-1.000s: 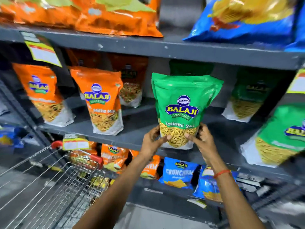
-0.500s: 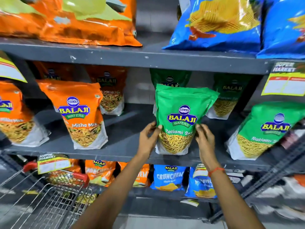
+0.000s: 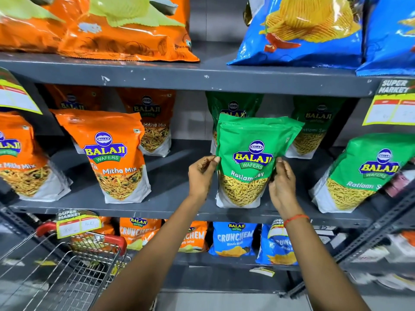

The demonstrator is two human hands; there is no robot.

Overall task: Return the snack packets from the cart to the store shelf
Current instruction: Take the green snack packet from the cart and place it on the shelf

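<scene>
A green Ratlami Sev packet [image 3: 251, 151] stands upright on the grey middle shelf [image 3: 179, 207], near its front edge. My left hand [image 3: 201, 176] pinches the packet's left edge with its fingertips. My right hand [image 3: 281, 184] touches its right edge, fingers curled against the side. Two more green packets [image 3: 314, 131] stand behind it and another green packet [image 3: 361, 171] leans to the right. The wire cart [image 3: 74, 268] with red handle corners sits at the lower left; I cannot tell what it holds.
Orange Mitha Mix packets [image 3: 112, 153] fill the shelf's left half. Large orange [image 3: 116, 28] and blue [image 3: 303, 30] chip bags lie on the shelf above. Small Crunchem bags [image 3: 233, 239] stand on the shelf below. Yellow price tags [image 3: 390, 104] hang from the shelf edges.
The green packet came down from the air and now rests on the middle shelf. Both hands slid up from its base to its side edges.
</scene>
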